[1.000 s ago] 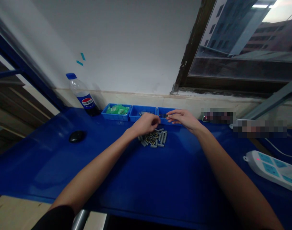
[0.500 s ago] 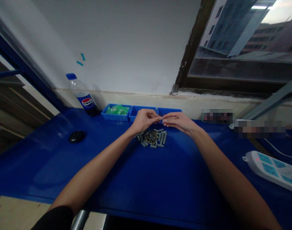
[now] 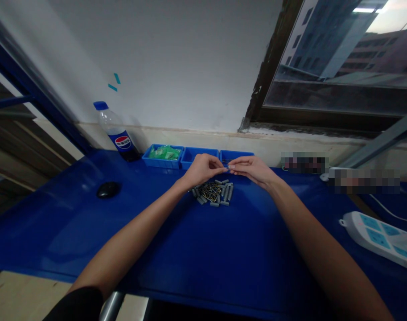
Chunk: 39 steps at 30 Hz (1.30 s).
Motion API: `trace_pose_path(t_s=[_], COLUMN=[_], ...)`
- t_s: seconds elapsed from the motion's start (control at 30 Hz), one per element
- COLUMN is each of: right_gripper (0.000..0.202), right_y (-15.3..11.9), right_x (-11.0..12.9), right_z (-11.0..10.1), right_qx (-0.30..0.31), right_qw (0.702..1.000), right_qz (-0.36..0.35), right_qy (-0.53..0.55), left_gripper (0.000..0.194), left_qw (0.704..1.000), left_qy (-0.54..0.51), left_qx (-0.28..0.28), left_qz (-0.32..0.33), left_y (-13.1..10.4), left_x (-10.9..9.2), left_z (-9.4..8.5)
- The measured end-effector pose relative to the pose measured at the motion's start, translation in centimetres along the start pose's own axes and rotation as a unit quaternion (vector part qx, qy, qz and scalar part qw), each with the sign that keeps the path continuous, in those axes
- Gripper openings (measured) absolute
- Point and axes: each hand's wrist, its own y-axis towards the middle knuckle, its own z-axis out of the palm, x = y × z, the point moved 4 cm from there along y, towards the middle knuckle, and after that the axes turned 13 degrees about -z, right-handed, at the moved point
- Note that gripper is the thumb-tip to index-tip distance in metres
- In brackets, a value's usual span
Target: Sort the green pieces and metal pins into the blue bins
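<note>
Here, the left hand (image 3: 203, 170) and the right hand (image 3: 252, 170) are together at the fingertips, in front of the right blue box (image 3: 237, 154).
Both are pinched closed; whether a small piece is between them, I cannot tell. Just nearer to the person, the screws (image 3: 210, 193) and grey cylinders (image 3: 230, 193) lie piled on the blue table (image 3: 230, 254). Farther left stand green packets (image 3: 165, 152) in another box (image 3: 161, 164), then a bottle (image 3: 123, 141).
</note>
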Motion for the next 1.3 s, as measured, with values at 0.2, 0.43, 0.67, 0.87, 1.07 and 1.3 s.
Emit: trace_pose_path(t_s=[0.2,0.43,0.67,0.87,1.07,1.3], right_gripper=[0.025,0.029,0.024,0.025,0.023,0.025], right_y=[0.3,0.4,0.3,0.2,0.3,0.2], right_x=[0.7,0.5,0.5,0.6,0.5,0.3], right_z=[-1.5,-1.9,-1.1,-1.1,-1.2,-0.9], right_qx=[-0.08,-0.109,-0.079,-0.07,-0.062,0.002], right_qw=[0.99,0.988,0.991,0.991,0.991,0.992], right_qz=[-0.043,-0.046,-0.029,-0.025,-0.018,0.0], right_qy=[-0.108,-0.101,-0.102,-0.113,-0.114,-0.124], left_gripper=[0.016,0.044,0.043,0.034,0.028,0.018], left_qw=[0.959,0.903,0.913,0.924,0.951,0.997], left_qy=[0.282,0.418,0.395,0.375,0.303,0.055], left_qx=[0.018,0.1,0.102,0.08,0.06,0.026], left_qz=[-0.003,-0.02,0.006,0.007,0.022,0.047], left_y=[-0.1,-0.5,-0.3,-0.4,-0.2,0.0], left_x=[0.8,2.3,2.4,1.5,0.9,-0.1], left_z=[-1.4,-0.7,0.4,0.1,-0.7,-1.9])
